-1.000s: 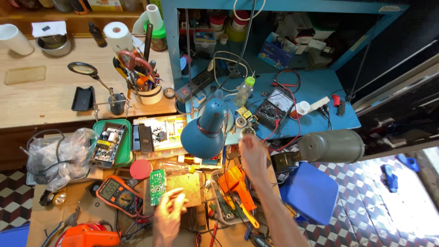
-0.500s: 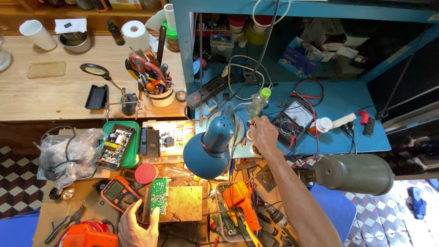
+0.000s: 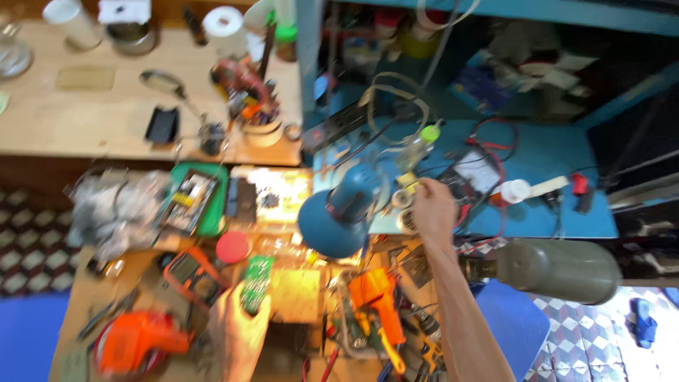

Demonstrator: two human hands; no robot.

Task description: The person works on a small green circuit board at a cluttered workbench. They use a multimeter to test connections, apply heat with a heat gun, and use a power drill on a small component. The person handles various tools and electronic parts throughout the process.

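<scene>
My left hand point(image 3: 240, 331) holds a green circuit board point(image 3: 255, 284) upright near the front of a crowded workbench. My right hand point(image 3: 433, 209) is stretched forward beside a blue desk lamp point(image 3: 338, 216), its fingers at small round items point(image 3: 404, 199) on the blue shelf; motion blur hides whether it grips anything. A small bottle with a green cap point(image 3: 419, 145) stands just beyond that hand. A meter with red leads point(image 3: 475, 175) lies to its right.
An orange multimeter point(image 3: 192, 276), a red lid point(image 3: 233, 247), an orange power tool point(image 3: 138, 341) and an orange glue gun point(image 3: 377, 303) crowd the bench. A green tray point(image 3: 215, 216) and a plastic bag point(image 3: 117, 209) lie left. A grey gas cylinder point(image 3: 555, 269) sits at right.
My right hand has gone from the bench centre forward to the blue shelf past the lamp. The left hand has lifted the green board slightly. The view has shifted and blurred.
</scene>
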